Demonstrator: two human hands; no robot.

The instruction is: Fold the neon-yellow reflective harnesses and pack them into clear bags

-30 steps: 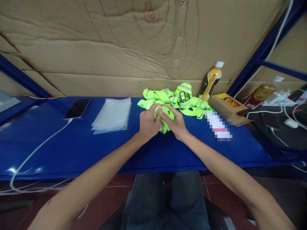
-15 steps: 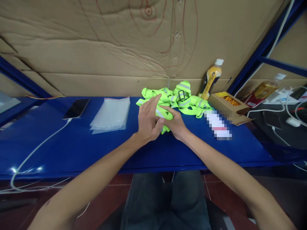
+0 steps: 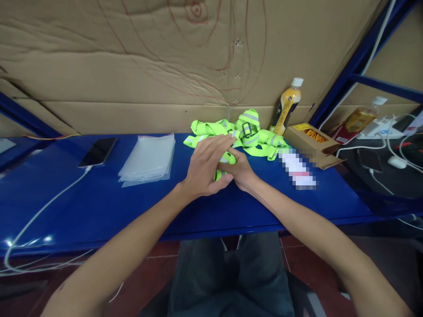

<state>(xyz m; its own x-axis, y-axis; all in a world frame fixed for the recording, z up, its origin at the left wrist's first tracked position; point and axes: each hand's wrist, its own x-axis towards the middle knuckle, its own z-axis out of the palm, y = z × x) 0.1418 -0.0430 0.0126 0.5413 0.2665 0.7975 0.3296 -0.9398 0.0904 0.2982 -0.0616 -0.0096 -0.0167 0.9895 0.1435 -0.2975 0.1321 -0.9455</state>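
Observation:
Between my hands is a bundled neon-yellow reflective strap [image 3: 230, 158] with grey bands, mostly covered by fingers. My left hand [image 3: 206, 165] lies over its top and left side, fingers stretched across and thumb along the front, closed round it. My right hand [image 3: 243, 169] grips the bundle from the right, its fingers partly hidden. Just behind my hands, more neon-yellow reflective webbing [image 3: 211, 127] spreads over the blue table. A rolled piece with a black buckle [image 3: 246, 130] sits on top there.
Clear plastic bags [image 3: 148, 158] lie stacked on the left, near a charging phone [image 3: 98, 152]. On the right are a yellow drink bottle [image 3: 287, 107], an open cardboard box [image 3: 312, 143] and a blurred white paper [image 3: 298, 171]. A cardboard wall [image 3: 132, 83] closes off the back.
My left hand has flattened further over the strap bundle, its fingers now reaching to the right above my right hand. The view has shifted slightly, moving the table items a little left.

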